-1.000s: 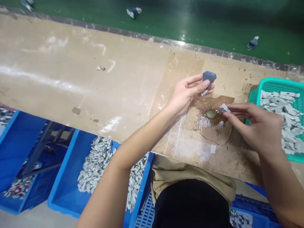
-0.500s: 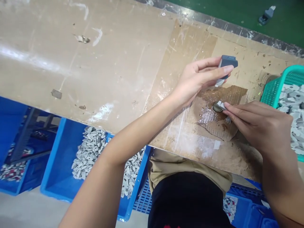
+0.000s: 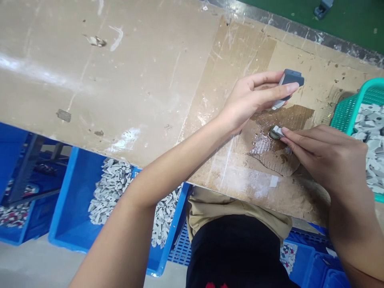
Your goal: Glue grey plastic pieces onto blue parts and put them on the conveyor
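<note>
Between the thumb and fingers of my left hand (image 3: 255, 94) is a dark grey-blue plastic part (image 3: 292, 78) with a light grey lower piece, raised above the table. My right hand (image 3: 327, 154) pinches a small pale grey piece (image 3: 279, 131). That piece touches a small round dish (image 3: 273, 134) resting on a wet-looking, torn cardboard sheet (image 3: 270, 158). The dish's contents are too small to tell. The cardboard lies on the brown table (image 3: 150, 88), below my left hand.
A green basket (image 3: 345, 112) of light grey pieces stands at the right. Below the table's near edge are blue bins (image 3: 64, 200) with many grey pieces. Another dark part (image 3: 323, 9) lies on the green surface beyond the table's metal edge (image 3: 270, 20).
The view has shifted slightly. Both hands keep the same grips, and the pale piece is still at the round dish.
</note>
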